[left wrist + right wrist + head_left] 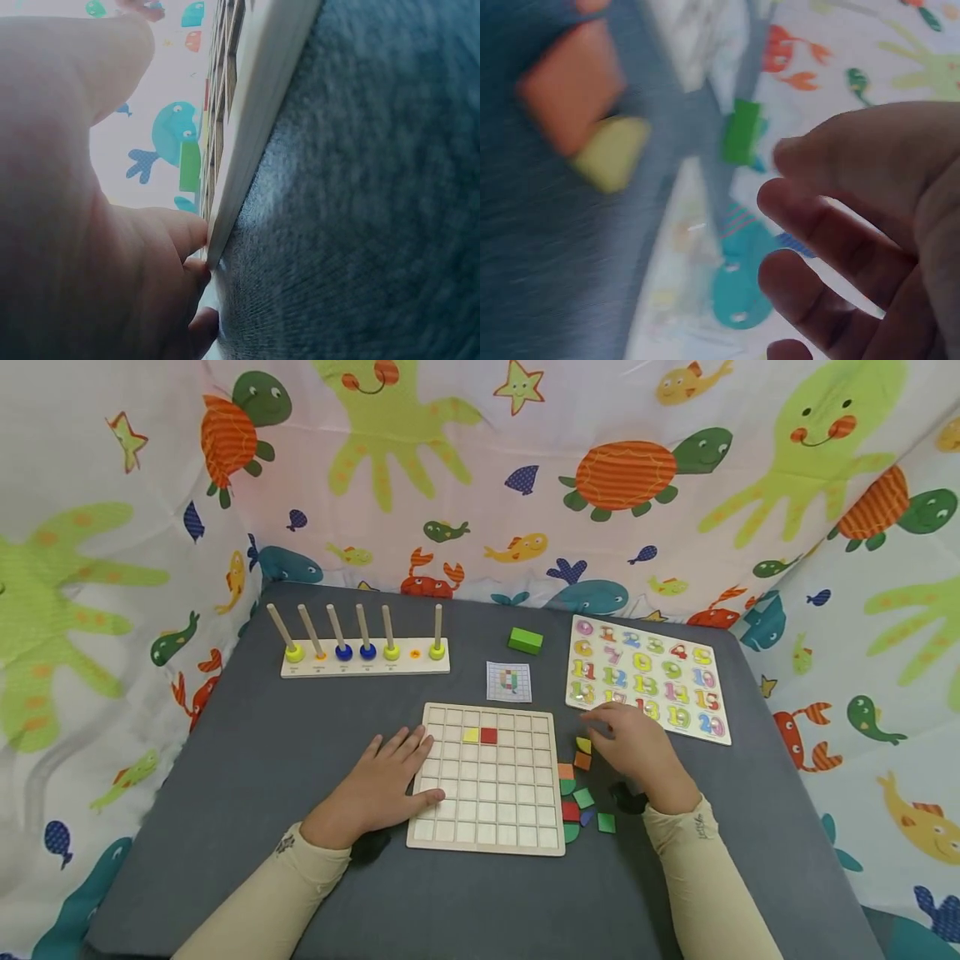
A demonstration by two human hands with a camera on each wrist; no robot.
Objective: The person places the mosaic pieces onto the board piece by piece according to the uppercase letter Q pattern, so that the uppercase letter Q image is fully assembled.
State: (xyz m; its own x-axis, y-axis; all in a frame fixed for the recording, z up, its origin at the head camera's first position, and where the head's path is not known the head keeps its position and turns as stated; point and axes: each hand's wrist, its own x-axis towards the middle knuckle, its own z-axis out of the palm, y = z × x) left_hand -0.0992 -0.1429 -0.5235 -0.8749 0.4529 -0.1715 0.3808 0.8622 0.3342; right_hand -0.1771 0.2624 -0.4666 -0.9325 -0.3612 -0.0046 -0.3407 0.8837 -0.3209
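My left hand rests along the left edge of a wooden grid board, fingers straight and thumb reaching over the grid. The left wrist view shows its fingertips at the board's side. One yellow square and one red square sit side by side in the upper grid. My right hand hovers right of the board, near a yellow piece and an orange piece. Its fingers bend loosely, thumb close to index finger, nothing visible between them.
Several coloured pieces, among them a green square, lie along the board's right edge. Behind the board are a patterned card and a green block. A peg stand is back left, a number puzzle back right.
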